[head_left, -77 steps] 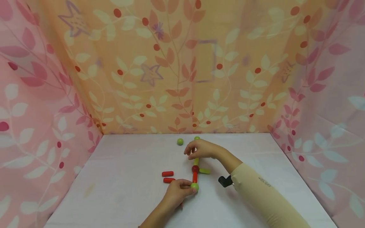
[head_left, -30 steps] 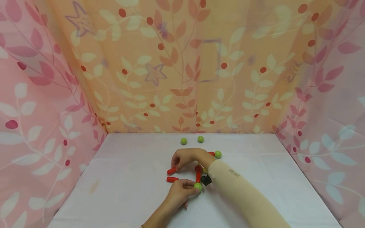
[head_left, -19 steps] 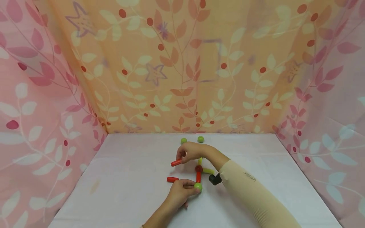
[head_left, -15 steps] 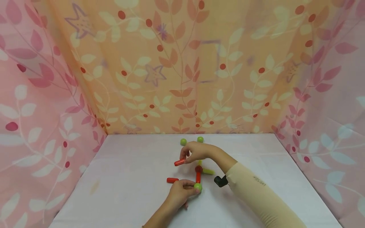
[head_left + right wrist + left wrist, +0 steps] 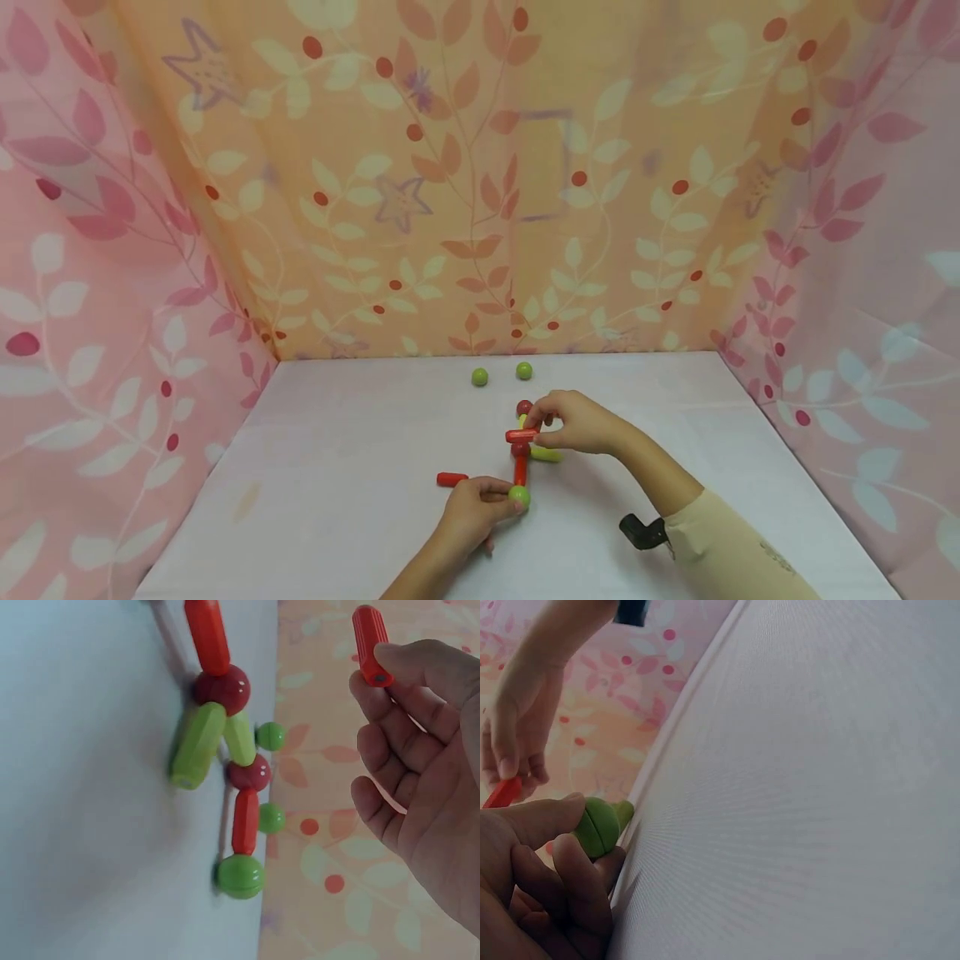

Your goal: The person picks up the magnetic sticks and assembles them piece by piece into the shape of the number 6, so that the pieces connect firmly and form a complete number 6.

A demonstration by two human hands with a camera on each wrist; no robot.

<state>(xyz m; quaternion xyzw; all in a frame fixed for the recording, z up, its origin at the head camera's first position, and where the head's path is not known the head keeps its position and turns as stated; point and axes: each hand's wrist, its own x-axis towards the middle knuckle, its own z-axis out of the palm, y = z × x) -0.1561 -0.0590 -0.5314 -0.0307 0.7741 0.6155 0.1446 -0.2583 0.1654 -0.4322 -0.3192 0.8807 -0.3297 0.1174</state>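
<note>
My left hand (image 5: 474,512) pinches a green ball (image 5: 519,498) at the near end of a magnetic rod-and-ball chain on the table. From that ball a red rod (image 5: 521,472) leads to a red ball (image 5: 520,450). Two yellow-green rods (image 5: 199,746) meet this ball, one pointing right, the other reaching a farther red ball (image 5: 249,772). Beyond it come another red rod (image 5: 245,823) and a green ball (image 5: 240,877), hidden behind my right hand in the head view. My right hand (image 5: 581,421) holds a loose red magnetic rod (image 5: 369,645) above the chain, between thumb and fingers.
One loose red rod (image 5: 452,479) lies just left of my left hand. Two green balls (image 5: 480,377) sit near the table's back edge. A black wrist-worn piece (image 5: 642,531) sticks out from the right sleeve. Patterned cloth walls (image 5: 487,208) enclose the table.
My right hand has picked up one of the two red rods on the left, lifted it and carried it right over the chain. My left hand keeps its hold on the green ball.
</note>
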